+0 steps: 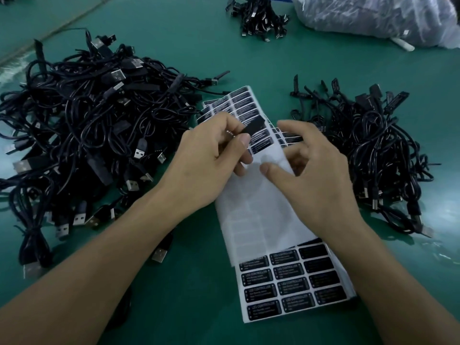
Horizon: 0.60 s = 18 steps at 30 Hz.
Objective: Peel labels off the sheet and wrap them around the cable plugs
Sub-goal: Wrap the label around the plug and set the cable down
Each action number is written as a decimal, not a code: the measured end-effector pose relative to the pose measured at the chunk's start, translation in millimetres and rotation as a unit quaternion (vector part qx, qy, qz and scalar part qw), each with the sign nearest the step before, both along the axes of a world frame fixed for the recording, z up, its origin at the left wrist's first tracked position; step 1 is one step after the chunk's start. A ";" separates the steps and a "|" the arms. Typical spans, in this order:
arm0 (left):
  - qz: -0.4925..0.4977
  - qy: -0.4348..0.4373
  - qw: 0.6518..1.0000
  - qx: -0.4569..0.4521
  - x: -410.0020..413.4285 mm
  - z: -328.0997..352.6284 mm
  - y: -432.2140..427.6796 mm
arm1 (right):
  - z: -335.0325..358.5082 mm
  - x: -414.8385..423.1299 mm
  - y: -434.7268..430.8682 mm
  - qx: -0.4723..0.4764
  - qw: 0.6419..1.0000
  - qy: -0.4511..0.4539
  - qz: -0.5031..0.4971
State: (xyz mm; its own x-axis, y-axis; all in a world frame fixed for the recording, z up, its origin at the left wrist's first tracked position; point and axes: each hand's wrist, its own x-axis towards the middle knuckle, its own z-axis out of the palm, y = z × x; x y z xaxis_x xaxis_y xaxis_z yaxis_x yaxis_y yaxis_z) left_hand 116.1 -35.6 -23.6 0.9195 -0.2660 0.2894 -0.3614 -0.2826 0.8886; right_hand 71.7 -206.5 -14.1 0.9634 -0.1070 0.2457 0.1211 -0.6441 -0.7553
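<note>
A white label sheet (263, 220) lies on the green table, its upper rows still carrying black labels, its middle bare. My left hand (211, 155) pinches a black plug (254, 127) just above the sheet's upper rows. My right hand (308, 170) hovers over the sheet's right edge with fingers loosely curled; whether they hold a label is not visible. A second sheet of black labels (296, 282) printed "LED CONTROLLER" lies under it, nearer me.
A big heap of black USB cables (82, 135) fills the table's left. A smaller cable pile (368, 150) lies right. At the back are another cable bundle (258, 16) and a clear plastic bag (378, 18). Green tabletop (186, 307) shows between my forearms.
</note>
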 end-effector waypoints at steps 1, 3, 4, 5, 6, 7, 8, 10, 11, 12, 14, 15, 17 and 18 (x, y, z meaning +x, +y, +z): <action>-0.005 0.005 1.000 -0.011 -0.4 -0.9 -0.9 | -0.3 -0.2 1.0 0.022 1.000 0.009 0.010; -0.018 0.004 1.000 -0.021 -1.4 -2.5 -1.8 | -0.7 -0.6 2.9 0.075 0.996 0.038 0.030; -0.024 0.003 0.999 -0.024 -1.5 -3.2 -1.4 | -0.8 -0.6 3.4 0.092 0.994 0.049 0.033; -0.030 0.005 0.999 -0.026 -1.4 -3.9 -0.6 | -1.1 -0.2 2.9 0.100 0.993 0.054 0.030; -0.036 0.009 0.999 -0.030 -1.1 -4.6 0.2 | -1.6 0.7 1.9 0.109 0.992 0.053 0.021; -0.043 0.013 0.998 -0.032 -0.8 -5.4 1.1 | -1.8 1.6 1.0 0.126 0.991 0.049 0.010; -0.049 0.016 0.998 -0.029 -0.6 -6.5 1.5 | -1.9 2.6 0.6 0.150 0.988 0.047 -0.001; -0.056 0.012 0.998 -0.009 -0.7 -7.7 1.5 | -2.3 4.3 -0.4 0.191 0.980 0.049 -0.013; -0.057 0.008 0.998 0.003 -1.3 -8.0 0.9 | -3.0 4.8 -1.3 0.202 0.978 0.053 -0.013; -0.055 0.006 0.998 0.010 -2.2 -7.9 0.1 | -3.8 5.4 -1.7 0.209 0.976 0.058 -0.008; -0.035 -0.004 0.999 0.019 -3.7 -7.5 -0.6 | -5.2 5.3 -1.7 0.225 0.973 0.059 0.004; -0.020 -0.016 0.999 0.028 -4.1 -7.3 -0.6 | -5.9 5.3 -2.1 0.233 0.971 0.057 0.006; 0.005 -0.043 0.998 0.053 -4.8 -7.1 -1.0 | -6.7 5.2 -2.4 0.244 0.968 0.054 0.006; 0.014 -0.054 0.996 0.066 -5.2 -6.8 -1.4 | -6.9 5.3 -2.5 0.249 0.967 0.053 0.007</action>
